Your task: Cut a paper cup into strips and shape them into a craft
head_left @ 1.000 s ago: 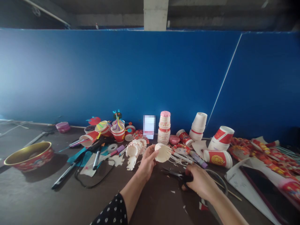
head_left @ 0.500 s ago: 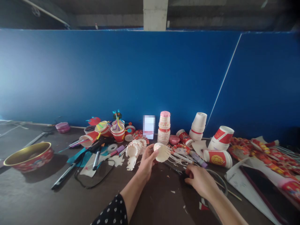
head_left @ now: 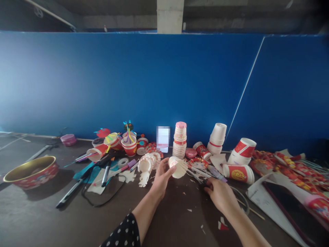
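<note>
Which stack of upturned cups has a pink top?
The tall stack directly behind the cut paper cup in the left hand. The white stack to its right and the red-and-white stack beyond show no pink.

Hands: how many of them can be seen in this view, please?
2. The left hand is near the middle, holding a fringed white paper piece; the right hand is farther right, at the scissors, its hold unclear.

The tabletop [head_left: 174, 219] between the forearms [head_left: 147, 207] leaves passage; farther back, the pink-topped cup stack [head_left: 180, 140] stands in the way.
</note>
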Motion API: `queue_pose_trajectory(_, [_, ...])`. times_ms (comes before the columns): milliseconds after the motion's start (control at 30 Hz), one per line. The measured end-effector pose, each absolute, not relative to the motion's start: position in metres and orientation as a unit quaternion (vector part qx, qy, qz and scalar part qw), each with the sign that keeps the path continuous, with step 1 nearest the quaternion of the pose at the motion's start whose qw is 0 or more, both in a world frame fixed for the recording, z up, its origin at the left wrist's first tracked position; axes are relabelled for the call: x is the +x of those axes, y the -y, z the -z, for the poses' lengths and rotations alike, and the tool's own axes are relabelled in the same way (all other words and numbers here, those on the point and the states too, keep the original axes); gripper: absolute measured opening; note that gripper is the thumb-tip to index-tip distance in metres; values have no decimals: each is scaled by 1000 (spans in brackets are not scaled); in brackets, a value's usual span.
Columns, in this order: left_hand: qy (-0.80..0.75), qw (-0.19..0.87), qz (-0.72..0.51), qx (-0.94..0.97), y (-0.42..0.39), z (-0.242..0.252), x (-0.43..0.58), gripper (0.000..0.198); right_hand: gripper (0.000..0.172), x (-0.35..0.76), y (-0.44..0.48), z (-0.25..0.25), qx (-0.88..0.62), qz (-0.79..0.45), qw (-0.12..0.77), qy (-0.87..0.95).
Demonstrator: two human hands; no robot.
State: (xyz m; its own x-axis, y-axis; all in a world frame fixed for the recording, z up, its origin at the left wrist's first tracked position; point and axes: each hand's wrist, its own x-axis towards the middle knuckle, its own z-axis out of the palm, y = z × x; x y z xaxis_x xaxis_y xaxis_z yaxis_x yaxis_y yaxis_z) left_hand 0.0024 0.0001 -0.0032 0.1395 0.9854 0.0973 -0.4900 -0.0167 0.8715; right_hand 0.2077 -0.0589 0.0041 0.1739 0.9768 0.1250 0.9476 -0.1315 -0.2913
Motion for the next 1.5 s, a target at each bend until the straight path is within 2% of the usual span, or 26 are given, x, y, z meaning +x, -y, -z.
queue_pose_trajectory(167, [-298, 610, -588, 440, -1, 4, 5, 61, 18, 208, 58, -7, -767, -1, 175, 618])
queue_pose_trajectory(267, [-288, 592, -590, 468, -2, 6, 7, 63, 19, 202, 60, -10, -749, -6, 245, 616])
queue_pose_trajectory(333, [-285, 574, -587, 495, -1, 7, 8, 63, 30, 193, 62, -10, -700, -85, 314, 635])
queue_pose_trajectory(400, [-286, 547, -588, 523, 1, 7, 9, 63, 40, 182, 65, -8, -649, -241, 373, 618])
queue_pose_trajectory(467, [-296, 512, -590, 549, 3, 7, 9, 63, 44, 170, 68, -8, -588, -362, 427, 583])
queue_pose_trajectory(533, [-311, 470, -592, 576, 6, 6, 9, 63, 42, 159, 72, -11, -524, -423, 454, 584])
queue_pose_trajectory(867, [-293, 402, -595, 631, 26, -1, 20, 65, 36, 149, 75, -4, -367, -594, 584, 414])
queue_pose_trajectory(1000, [-264, 391, -568, 674, 32, -1, 22, 67, 34, 153, 70, -3, -325, -617, 637, 328])
queue_pose_trajectory(1100, [-241, 408, -537, 698, 39, -7, 22, 62, 30, 157, 67, -6, -315, -613, 672, 271])
queue_pose_trajectory(1200, [-228, 453, -541, 671, 44, -13, 21, 45, 26, 160, 66, -9, -322, -610, 687, 226])
queue_pose_trajectory(1400, [-296, 573, -591, 485, 35, -2, 29, 43, 17, 161, 66, -7, -314, -631, 672, 229])
queue_pose_trajectory(1500, [-320, 683, -520, 401, 30, 5, 36, 46, 16, 163, 65, -4, -293, -637, 676, 228])
